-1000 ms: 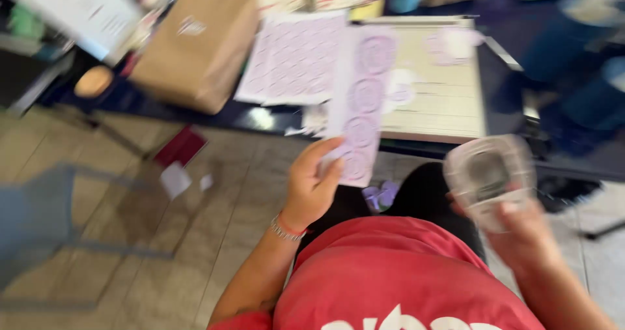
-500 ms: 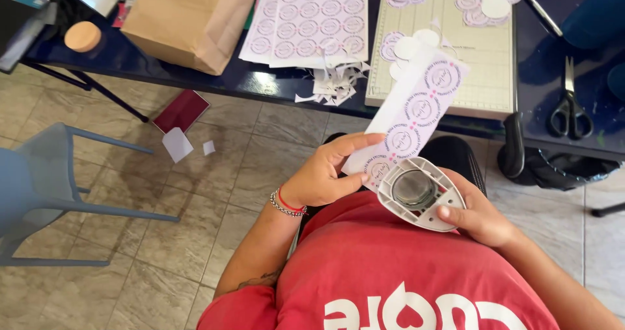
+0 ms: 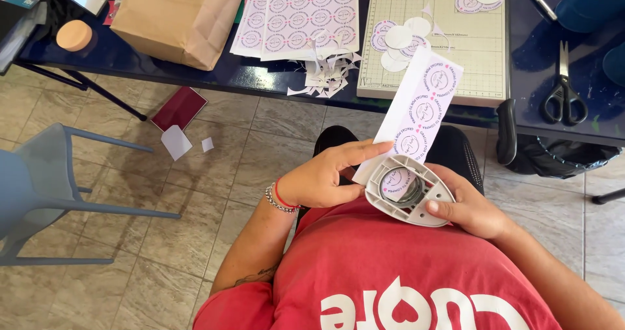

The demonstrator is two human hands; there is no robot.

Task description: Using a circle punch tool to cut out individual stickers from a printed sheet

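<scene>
My left hand (image 3: 325, 177) pinches the lower end of a white paper strip (image 3: 422, 106) printed with round pink-and-purple labels. The strip is fed into a grey circle punch (image 3: 409, 192), held upside down over my lap by my right hand (image 3: 470, 207). One printed circle shows through the punch's round window. The strip's free end rises towards the table edge.
On the dark blue table lie a cutting mat (image 3: 456, 37) with several cut circles, sheets of printed labels (image 3: 299, 14), paper scraps (image 3: 325, 76), black scissors (image 3: 564, 95), a brown paper bag (image 3: 179, 17). A blue chair (image 3: 39, 186) stands left on the tiled floor.
The strip and punch came together over my lap: the strip now sits inside the punch with a circle centred in its window. The view steadied and tilted down.
</scene>
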